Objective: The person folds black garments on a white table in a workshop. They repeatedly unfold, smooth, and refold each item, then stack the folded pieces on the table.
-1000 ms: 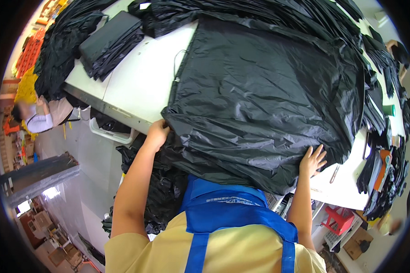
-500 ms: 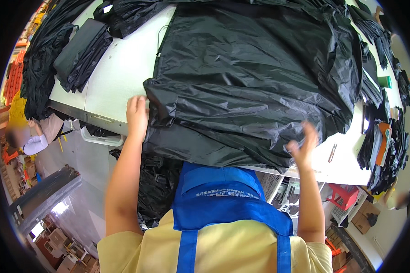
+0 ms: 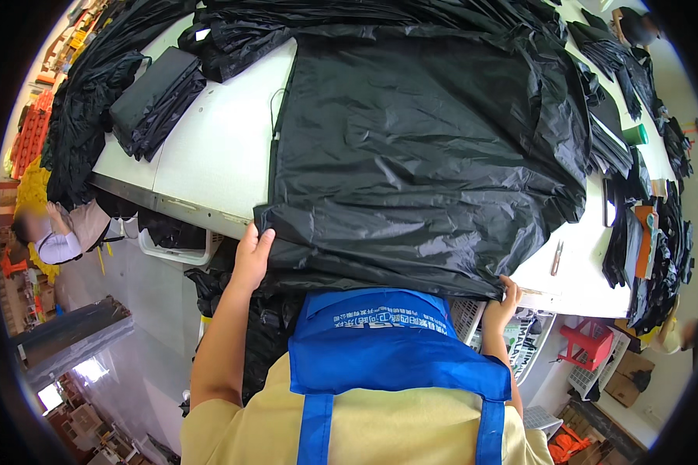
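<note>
A large sheet of thin, shiny black fabric [image 3: 411,139] lies spread over the white table in front of me, its near edge hanging at the table's front. My left hand [image 3: 254,246] pinches the fabric's near left corner, thumb on top. At the near right corner my right hand [image 3: 507,297] grips the edge between thumb and fingers. Creases run across the cloth between both hands, and its right side is bunched up.
On the white table [image 3: 209,147], a folded black stack [image 3: 159,105] lies to the left. A small metal tool [image 3: 556,258] and a green roll [image 3: 635,135] are to the right. More black cloth heaps line the far side. A white basket [image 3: 174,244] sits below the left edge.
Both hands have come nearer to me. The right hand, free and spread before, now holds the near right corner. The fabric's left corner has been drawn down and its near part lies flatter.
</note>
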`<action>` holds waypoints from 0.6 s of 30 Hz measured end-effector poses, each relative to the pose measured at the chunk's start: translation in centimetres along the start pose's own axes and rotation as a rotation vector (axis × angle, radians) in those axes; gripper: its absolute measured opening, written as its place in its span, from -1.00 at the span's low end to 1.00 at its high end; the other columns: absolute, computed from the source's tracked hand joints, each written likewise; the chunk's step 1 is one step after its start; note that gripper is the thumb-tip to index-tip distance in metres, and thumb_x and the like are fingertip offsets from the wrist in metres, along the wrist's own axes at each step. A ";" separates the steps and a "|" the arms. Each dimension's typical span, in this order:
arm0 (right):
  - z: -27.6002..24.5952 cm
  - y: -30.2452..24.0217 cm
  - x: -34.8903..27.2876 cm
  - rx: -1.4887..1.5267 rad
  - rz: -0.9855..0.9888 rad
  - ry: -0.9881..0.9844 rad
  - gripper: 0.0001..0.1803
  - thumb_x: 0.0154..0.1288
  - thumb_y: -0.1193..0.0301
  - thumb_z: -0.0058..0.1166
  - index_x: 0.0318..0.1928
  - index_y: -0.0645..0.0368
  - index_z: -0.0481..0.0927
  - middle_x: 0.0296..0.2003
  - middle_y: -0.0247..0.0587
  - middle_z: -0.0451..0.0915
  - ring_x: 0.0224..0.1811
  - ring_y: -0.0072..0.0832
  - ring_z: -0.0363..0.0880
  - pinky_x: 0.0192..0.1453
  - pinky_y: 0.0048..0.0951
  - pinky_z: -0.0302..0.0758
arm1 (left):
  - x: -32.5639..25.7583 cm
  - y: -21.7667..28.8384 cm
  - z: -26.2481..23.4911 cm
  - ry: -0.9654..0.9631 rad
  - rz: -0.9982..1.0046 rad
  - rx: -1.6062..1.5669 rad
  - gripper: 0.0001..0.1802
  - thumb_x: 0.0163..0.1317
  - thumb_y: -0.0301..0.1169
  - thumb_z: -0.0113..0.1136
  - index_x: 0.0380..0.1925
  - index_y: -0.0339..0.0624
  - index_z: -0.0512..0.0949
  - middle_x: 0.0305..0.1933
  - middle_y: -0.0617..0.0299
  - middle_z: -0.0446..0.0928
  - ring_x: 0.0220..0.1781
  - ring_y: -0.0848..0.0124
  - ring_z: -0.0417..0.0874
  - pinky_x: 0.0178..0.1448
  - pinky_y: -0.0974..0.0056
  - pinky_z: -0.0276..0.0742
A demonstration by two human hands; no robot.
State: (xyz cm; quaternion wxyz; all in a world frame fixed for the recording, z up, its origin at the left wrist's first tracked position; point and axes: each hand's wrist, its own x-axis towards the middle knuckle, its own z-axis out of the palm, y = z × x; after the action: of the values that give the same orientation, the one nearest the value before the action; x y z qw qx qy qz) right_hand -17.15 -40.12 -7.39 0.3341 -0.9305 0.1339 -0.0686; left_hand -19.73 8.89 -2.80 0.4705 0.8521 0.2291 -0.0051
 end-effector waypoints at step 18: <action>-4.6 2.9 3.1 -0.286 -0.641 -0.421 -0.58 -0.21 0.68 -0.04 -0.25 0.09 0.62 -0.04 -0.22 0.53 0.27 -0.09 0.33 0.31 -0.07 0.22 | -5.7 -4.2 1.4 -0.146 0.633 0.518 -0.58 -0.14 -0.51 0.30 -0.16 -0.13 0.54 0.13 0.12 0.46 0.18 0.16 0.48 0.23 0.12 0.37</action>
State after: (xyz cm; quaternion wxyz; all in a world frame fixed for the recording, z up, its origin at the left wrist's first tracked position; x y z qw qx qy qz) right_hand -15.76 -45.97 -5.62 0.1832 -0.9558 -0.2260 0.0420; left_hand -26.18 7.41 -5.65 0.2338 0.9681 -0.0871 0.0220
